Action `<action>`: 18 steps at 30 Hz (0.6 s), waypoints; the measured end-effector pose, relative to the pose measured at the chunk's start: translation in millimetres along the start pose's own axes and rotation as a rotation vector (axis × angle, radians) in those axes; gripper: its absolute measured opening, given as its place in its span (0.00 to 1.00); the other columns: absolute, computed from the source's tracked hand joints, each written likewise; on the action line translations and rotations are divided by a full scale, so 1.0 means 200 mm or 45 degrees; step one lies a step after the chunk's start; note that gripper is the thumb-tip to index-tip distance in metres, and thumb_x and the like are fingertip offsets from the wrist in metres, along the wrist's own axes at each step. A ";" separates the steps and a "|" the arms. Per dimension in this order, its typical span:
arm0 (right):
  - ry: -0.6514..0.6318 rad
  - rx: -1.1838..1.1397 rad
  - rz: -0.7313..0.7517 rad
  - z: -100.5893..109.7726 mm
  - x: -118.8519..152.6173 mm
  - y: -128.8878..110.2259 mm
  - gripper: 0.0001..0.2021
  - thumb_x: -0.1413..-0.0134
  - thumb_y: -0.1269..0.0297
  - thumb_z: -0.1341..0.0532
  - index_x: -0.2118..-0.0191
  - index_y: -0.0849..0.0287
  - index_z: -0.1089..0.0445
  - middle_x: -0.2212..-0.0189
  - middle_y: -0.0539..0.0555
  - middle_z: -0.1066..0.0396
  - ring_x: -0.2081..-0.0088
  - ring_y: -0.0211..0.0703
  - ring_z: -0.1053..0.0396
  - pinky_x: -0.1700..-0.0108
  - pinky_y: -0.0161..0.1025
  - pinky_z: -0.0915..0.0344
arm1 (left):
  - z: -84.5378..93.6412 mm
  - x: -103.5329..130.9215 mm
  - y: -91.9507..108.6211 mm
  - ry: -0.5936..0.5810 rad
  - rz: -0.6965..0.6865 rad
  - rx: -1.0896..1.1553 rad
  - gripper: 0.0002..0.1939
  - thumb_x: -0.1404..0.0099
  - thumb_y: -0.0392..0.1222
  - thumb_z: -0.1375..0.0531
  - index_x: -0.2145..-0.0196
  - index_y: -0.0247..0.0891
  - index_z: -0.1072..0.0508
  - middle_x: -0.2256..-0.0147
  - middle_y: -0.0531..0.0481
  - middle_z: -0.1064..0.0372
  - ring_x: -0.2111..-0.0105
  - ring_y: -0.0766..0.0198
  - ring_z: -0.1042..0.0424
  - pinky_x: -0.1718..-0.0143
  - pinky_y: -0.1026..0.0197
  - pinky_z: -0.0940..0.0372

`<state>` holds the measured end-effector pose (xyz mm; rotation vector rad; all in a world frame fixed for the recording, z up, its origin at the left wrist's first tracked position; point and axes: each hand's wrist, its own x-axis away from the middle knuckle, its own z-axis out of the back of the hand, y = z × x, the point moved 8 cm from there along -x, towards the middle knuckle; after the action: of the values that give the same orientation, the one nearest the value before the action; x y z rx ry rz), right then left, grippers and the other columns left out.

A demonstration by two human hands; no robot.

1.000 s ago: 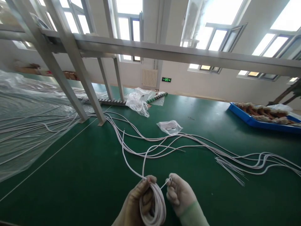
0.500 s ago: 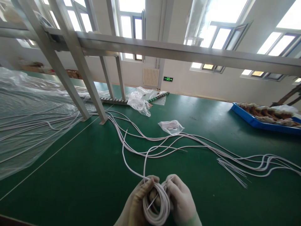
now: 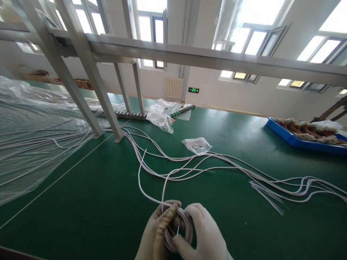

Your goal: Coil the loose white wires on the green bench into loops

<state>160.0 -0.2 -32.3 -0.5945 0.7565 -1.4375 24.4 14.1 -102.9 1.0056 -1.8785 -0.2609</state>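
Observation:
My gloved left hand is wrapped round the left side of a coil of white cable at the bottom centre. On the coil's right side is my gloved right hand, its thumb reaching across the front and its fingers behind the rim. A thin white strip shows inside the ring, touching the right thumb's tip. From the coil, two loose cable lengths run up over the green table; one free end points away from me.
Long white cables cross the table beyond my hands. Thin white strips lie right, near a small clear bag. Metal posts stand left beside plastic sheeting; a blue tray sits far right.
My right hand has shifted left over the coil, with its thumb now across the front. The thin strip inside the ring stands more upright, and the loose cable has moved slightly left.

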 end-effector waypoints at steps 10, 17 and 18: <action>-0.054 -0.202 0.272 0.08 -0.06 -0.01 0.12 0.30 0.64 0.45 0.69 0.54 0.36 0.72 0.50 0.33 0.71 0.43 0.35 0.69 0.38 0.41 | -0.14 0.14 0.07 -0.268 -0.010 -0.101 0.16 0.41 0.48 0.27 0.59 0.36 0.18 0.72 0.52 0.27 0.72 0.66 0.30 0.66 0.66 0.34; -0.207 -0.612 -0.106 0.05 -0.09 0.08 0.13 0.35 0.58 0.39 0.72 0.55 0.32 0.74 0.49 0.34 0.73 0.43 0.38 0.71 0.37 0.40 | -0.20 0.24 0.16 -0.284 -0.008 -0.236 0.14 0.40 0.51 0.28 0.62 0.38 0.18 0.69 0.50 0.26 0.70 0.64 0.32 0.66 0.64 0.37; -0.197 -0.652 -0.141 0.04 -0.09 0.09 0.14 0.35 0.57 0.39 0.72 0.56 0.32 0.74 0.49 0.34 0.73 0.43 0.37 0.71 0.38 0.40 | -0.19 0.23 0.15 -0.267 -0.006 -0.264 0.15 0.39 0.52 0.29 0.61 0.38 0.18 0.69 0.49 0.25 0.70 0.63 0.31 0.66 0.63 0.36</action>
<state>177.9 18.2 -39.6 -1.1421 0.9862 -1.2792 30.2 8.5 -36.0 0.8683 -1.9889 -0.5713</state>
